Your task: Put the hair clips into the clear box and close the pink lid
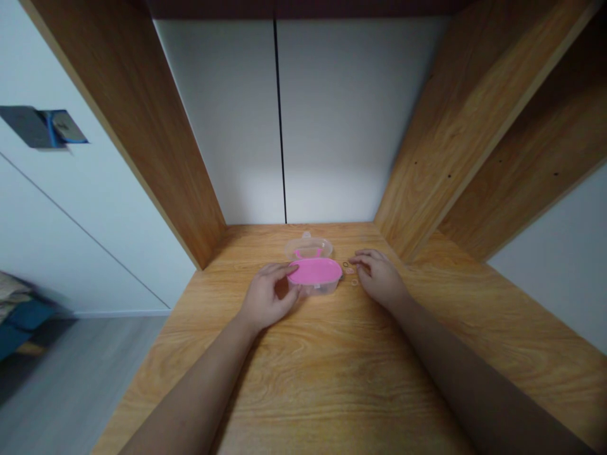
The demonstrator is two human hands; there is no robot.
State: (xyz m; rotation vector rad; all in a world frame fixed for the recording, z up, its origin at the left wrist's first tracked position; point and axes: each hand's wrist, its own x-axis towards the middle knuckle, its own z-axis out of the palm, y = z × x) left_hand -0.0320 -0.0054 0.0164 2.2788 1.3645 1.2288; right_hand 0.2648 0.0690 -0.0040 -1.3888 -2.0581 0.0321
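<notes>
While the left hand (268, 297) is resting open against the pink-lidded plastic box (314, 272), the right hand (379, 278) is curling beside small rings (355, 282), its grip's hold unclear.

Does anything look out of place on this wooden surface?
Yes: a few small rings lie loose on the wood, between the clear plastic box with the pink top and the right hand. They look scattered rather than stored; they are too small to identify exactly.

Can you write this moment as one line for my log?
left hand: on pink plastic box | right hand: beside small rings | surface: wooden shelf
</notes>
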